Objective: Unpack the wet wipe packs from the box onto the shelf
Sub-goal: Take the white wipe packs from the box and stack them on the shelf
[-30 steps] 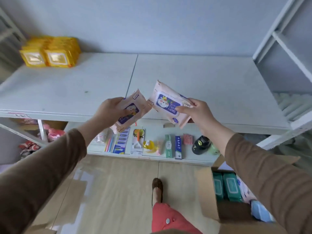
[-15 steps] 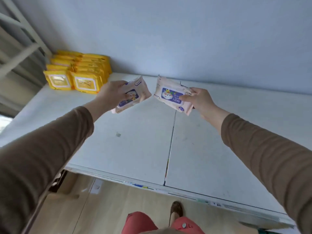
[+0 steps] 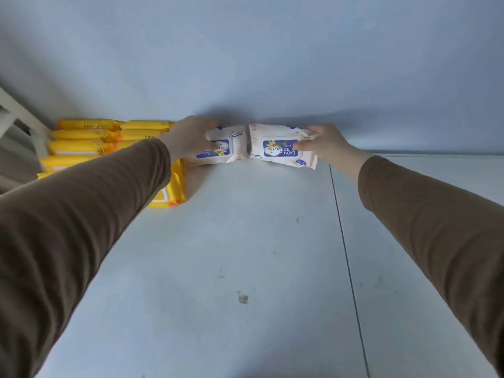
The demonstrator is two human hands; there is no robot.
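Note:
Two pale pink wet wipe packs with blue labels are at the back of the white shelf (image 3: 245, 255), close to the wall. My left hand (image 3: 191, 136) grips the left pack (image 3: 227, 144), just right of the yellow packs. My right hand (image 3: 326, 144) grips the right pack (image 3: 278, 147) by its right end. The two packs lie side by side, nearly touching, low over or on the shelf top; I cannot tell which. The box is out of view.
Stacks of yellow wipe packs (image 3: 87, 143) fill the shelf's back left corner, partly hidden by my left sleeve. A seam (image 3: 345, 255) runs front to back through the shelf top. The blue-grey wall (image 3: 272, 64) stands right behind the packs.
Both hands have reached forward and down with the pink packs, from mid-air over the shelf to its back edge near the wall. The view has moved closer over the shelf.

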